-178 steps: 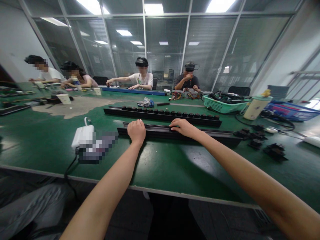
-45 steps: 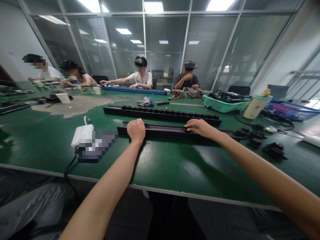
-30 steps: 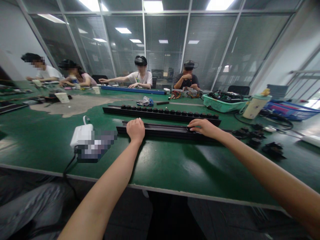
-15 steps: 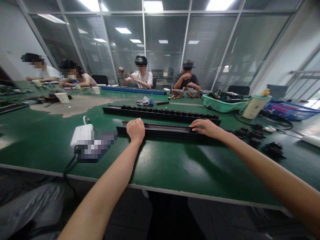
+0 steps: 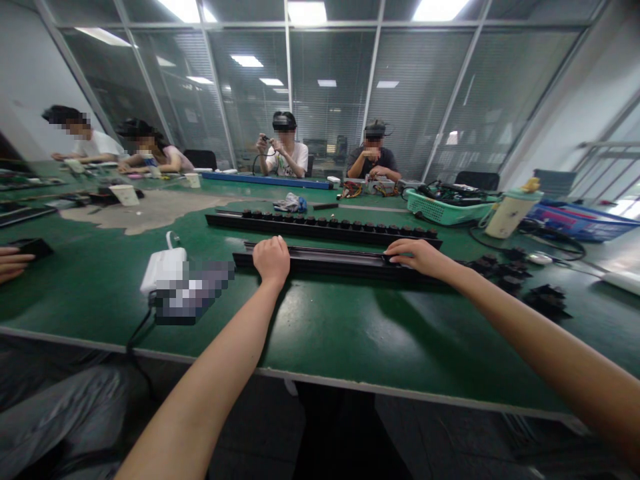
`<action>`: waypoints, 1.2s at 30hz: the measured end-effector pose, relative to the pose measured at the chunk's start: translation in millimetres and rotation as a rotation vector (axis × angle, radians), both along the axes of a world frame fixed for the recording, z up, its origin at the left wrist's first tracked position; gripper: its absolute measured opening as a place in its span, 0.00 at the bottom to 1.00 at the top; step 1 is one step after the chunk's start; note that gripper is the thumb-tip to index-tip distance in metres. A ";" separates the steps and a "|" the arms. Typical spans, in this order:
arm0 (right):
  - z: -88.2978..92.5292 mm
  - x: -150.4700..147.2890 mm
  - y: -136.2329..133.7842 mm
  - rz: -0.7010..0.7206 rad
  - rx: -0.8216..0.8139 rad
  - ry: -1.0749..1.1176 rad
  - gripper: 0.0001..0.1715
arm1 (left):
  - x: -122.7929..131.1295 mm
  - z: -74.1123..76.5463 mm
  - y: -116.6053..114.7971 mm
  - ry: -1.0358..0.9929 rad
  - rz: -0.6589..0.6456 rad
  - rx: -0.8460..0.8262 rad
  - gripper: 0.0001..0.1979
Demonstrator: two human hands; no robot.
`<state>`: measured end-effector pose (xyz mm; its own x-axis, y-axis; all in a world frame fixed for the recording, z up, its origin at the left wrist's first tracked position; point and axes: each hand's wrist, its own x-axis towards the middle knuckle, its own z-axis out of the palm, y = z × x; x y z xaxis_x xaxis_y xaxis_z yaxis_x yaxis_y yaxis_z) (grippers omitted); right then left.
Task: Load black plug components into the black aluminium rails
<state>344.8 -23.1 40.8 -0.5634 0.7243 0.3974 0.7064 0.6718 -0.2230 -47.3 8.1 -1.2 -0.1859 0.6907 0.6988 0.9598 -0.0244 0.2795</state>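
A long black rail (image 5: 335, 265) with a channel along its top lies across the green table in front of me. My left hand (image 5: 271, 259) is closed over the rail near its left end. Toward the other end, my right hand (image 5: 413, 255) pinches a small black piece (image 5: 387, 259) at the rail's channel; fingers hide most of that piece. Just behind lies a second black rail (image 5: 310, 230), carrying a row of several dark, knob-like pieces. Loose black parts (image 5: 547, 300) sit in a group to the right of my right hand.
A white charger-like box (image 5: 164, 270) and a blurred flat item (image 5: 195, 293) lie left of the rails. Farther left, another person's hand (image 5: 14, 263) touches a black object. A green basket (image 5: 440, 208), a bottle (image 5: 510, 213) and a blue basket (image 5: 575, 223) stand at right.
My right hand has shifted slightly right along the rail with the small piece. My left hand stays put. Another person's hand with a black object has appeared at the left edge.
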 end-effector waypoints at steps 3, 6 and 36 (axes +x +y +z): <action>-0.7 2.4 -0.1 0.001 -0.003 0.003 0.13 | -0.6 -0.6 0.4 -0.004 -0.003 -0.005 0.28; -1.9 5.1 0.4 0.001 -0.006 0.008 0.13 | -0.9 -1.0 0.8 -0.013 -0.003 -0.024 0.28; -2.9 16.8 1.7 0.026 0.004 -0.030 0.17 | -0.4 -1.9 1.8 0.035 0.036 -0.027 0.28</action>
